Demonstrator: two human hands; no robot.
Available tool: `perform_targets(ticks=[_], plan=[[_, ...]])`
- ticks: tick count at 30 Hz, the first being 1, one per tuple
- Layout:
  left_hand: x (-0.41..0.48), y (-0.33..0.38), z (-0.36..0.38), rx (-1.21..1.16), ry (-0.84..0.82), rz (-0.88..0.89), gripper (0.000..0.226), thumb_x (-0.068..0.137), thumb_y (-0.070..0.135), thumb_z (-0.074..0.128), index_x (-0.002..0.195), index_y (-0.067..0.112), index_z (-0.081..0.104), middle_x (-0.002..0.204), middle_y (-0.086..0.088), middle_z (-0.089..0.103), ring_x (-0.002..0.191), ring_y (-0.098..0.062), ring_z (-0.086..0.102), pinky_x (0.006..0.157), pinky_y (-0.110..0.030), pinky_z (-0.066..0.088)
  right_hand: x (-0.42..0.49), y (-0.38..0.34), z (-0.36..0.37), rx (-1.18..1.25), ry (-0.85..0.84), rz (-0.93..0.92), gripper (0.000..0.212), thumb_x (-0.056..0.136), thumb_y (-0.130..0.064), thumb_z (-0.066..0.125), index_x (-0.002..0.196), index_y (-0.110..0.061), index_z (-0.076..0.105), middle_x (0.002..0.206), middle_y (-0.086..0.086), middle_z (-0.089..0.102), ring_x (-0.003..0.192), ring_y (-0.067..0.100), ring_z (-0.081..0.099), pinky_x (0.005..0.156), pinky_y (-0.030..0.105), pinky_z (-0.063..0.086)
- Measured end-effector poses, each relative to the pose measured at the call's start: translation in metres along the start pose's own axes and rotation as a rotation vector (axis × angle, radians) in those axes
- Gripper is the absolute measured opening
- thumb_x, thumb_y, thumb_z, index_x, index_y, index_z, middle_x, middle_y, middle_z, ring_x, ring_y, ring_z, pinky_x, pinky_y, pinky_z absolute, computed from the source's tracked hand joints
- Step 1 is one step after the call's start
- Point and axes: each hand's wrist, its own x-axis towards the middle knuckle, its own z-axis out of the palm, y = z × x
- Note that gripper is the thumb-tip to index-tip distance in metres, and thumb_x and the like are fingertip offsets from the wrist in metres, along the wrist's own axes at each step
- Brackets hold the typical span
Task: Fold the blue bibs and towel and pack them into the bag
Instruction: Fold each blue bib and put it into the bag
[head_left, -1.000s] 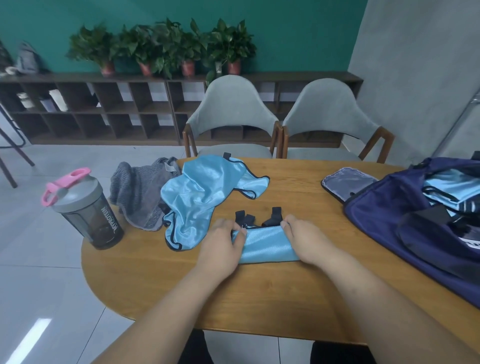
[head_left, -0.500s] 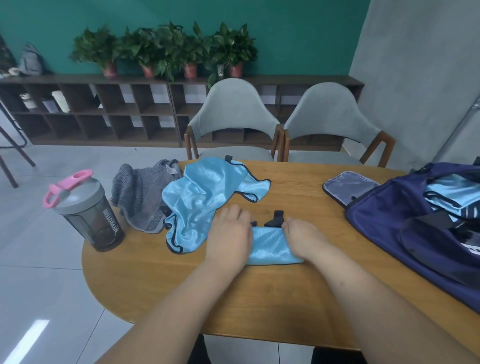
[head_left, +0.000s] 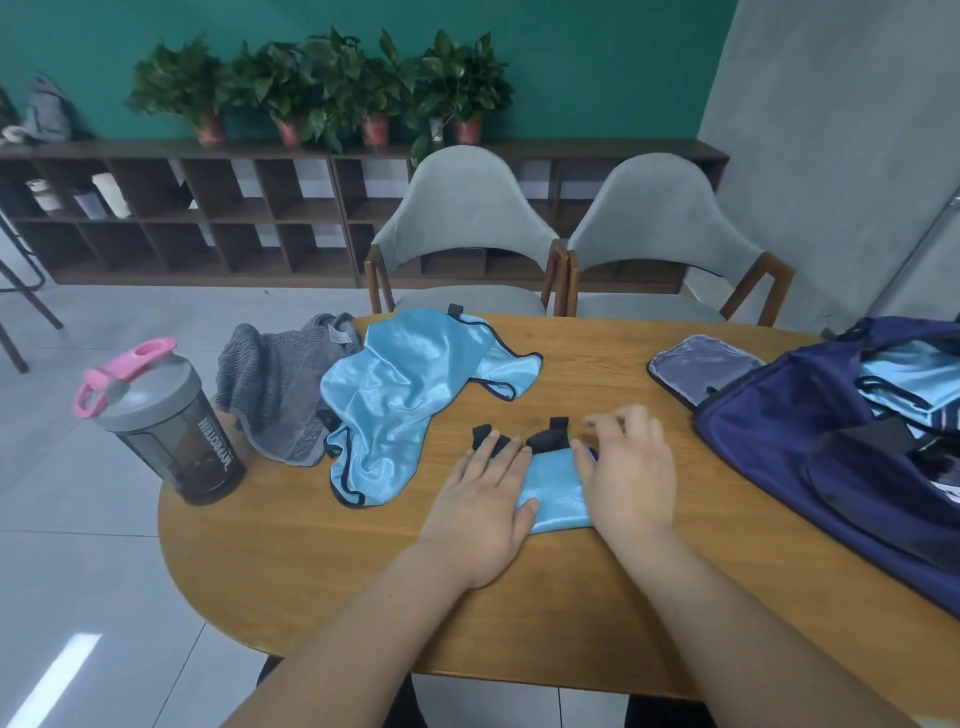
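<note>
1. Hands met over the folded bib (head_left: 556, 491), which lay on the table (head_left: 311, 561) in front of the person.
2. The left hand (head_left: 483, 499) was flat, palm down, with straight fingers pressing the left end of the bib.
3. The right hand (head_left: 628, 478) covered the right end with loosely bent, spread fingers that held nothing; the fingertips were blurred.
4. Black straps stuck out from the far edge of the bib, between the hands.
5. A loose bib (head_left: 410, 395) lay crumpled further back, touching the grey towel (head_left: 275, 384).
6. The bag (head_left: 779, 457) stood open at the right with blue cloth inside.
</note>
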Motion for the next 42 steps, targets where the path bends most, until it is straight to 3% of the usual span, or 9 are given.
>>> perform_targets(ticks=[5,8,16,21,30,33,36,39,42], plan=[[0.003,-0.004,-0.002,-0.067,-0.041,-0.009,0.066,0.111,0.053,0.023,0.169,0.027,0.009,0.176,0.012,0.002,0.160,-0.008,-0.016,0.132,-0.040,0.001,-0.040,-0.015,0.005,0.032,-0.071,-0.330,0.039,0.104,-0.030,0.052,0.139,-0.018,0.064,0.147,0.000,0.055,0.135,0.021,0.052,0.105,0.040,0.045],[0.001,-0.011,-0.001,-0.120,-0.051,0.030,0.062,0.112,0.047,0.020,0.169,0.027,0.005,0.175,0.014,-0.004,0.157,-0.003,-0.021,0.132,-0.039,0.000,-0.051,0.001,0.008,-0.014,-0.375,-0.345,0.066,0.110,-0.059,0.018,0.167,-0.025,0.023,0.174,-0.011,0.015,0.161,0.007,0.006,0.130,0.041,0.017],[-0.016,-0.032,-0.009,-0.040,-0.037,0.086,0.061,0.114,0.051,0.014,0.169,0.029,0.000,0.173,0.019,-0.016,0.154,-0.009,-0.033,0.131,-0.040,-0.007,-0.048,0.015,-0.001,-0.038,-0.523,-0.276,0.075,0.105,-0.071,0.006,0.166,-0.031,-0.012,0.171,-0.018,-0.022,0.158,0.010,-0.021,0.132,0.042,0.004],[-0.025,-0.031,-0.004,-0.031,0.215,0.148,0.049,0.112,0.027,0.042,0.160,0.020,0.041,0.173,0.008,0.024,0.163,-0.016,0.000,0.132,-0.043,0.014,-0.050,0.015,-0.002,-0.012,-0.533,-0.267,0.075,0.104,-0.072,0.004,0.166,-0.033,-0.014,0.170,-0.020,-0.025,0.157,0.010,-0.026,0.132,0.043,0.004],[-0.017,-0.020,0.001,-0.010,-0.071,-0.043,0.071,0.111,0.060,0.013,0.168,0.024,-0.007,0.174,0.005,-0.021,0.160,-0.012,-0.019,0.132,-0.041,-0.001,-0.048,0.012,-0.001,-0.036,-0.524,-0.200,0.073,0.103,-0.073,0.005,0.166,-0.039,-0.007,0.173,-0.013,-0.021,0.159,0.019,-0.024,0.130,0.046,0.004],[-0.009,-0.022,0.004,0.010,-0.048,-0.049,0.069,0.110,0.060,0.012,0.168,0.027,-0.005,0.174,0.007,-0.017,0.160,-0.013,-0.017,0.132,-0.043,0.001,-0.047,0.009,0.001,-0.024,-0.509,-0.165,0.069,0.105,-0.069,0.004,0.167,-0.038,-0.003,0.175,-0.012,-0.011,0.160,0.019,-0.017,0.131,0.046,0.007],[-0.012,-0.023,0.006,-0.060,0.053,-0.069,0.065,0.110,0.059,0.017,0.169,0.031,0.007,0.176,0.011,-0.007,0.161,-0.011,-0.011,0.132,-0.037,0.001,-0.050,0.011,0.000,0.056,-0.353,-0.116,0.060,0.110,-0.056,0.012,0.163,-0.036,0.032,0.167,-0.009,0.030,0.160,0.021,0.013,0.128,0.047,0.022],[-0.014,-0.027,0.007,-0.129,0.178,-0.113,0.057,0.109,0.051,0.027,0.164,0.037,0.030,0.175,0.011,0.012,0.162,-0.014,0.002,0.130,-0.034,0.007,-0.055,0.018,-0.002,0.085,-0.132,-0.116,0.042,0.105,-0.044,0.042,0.135,-0.032,0.068,0.126,-0.006,0.061,0.129,0.022,0.052,0.107,0.043,0.042],[-0.014,-0.029,0.009,-0.176,0.196,-0.150,0.058,0.106,0.061,0.027,0.160,0.043,0.038,0.173,0.010,0.021,0.161,-0.014,0.007,0.131,-0.036,0.011,-0.060,0.015,-0.009,0.087,0.006,-0.135,0.024,0.095,-0.037,0.064,0.111,-0.026,0.078,0.111,-0.006,0.058,0.106,0.020,0.052,0.085,0.040,0.043]])
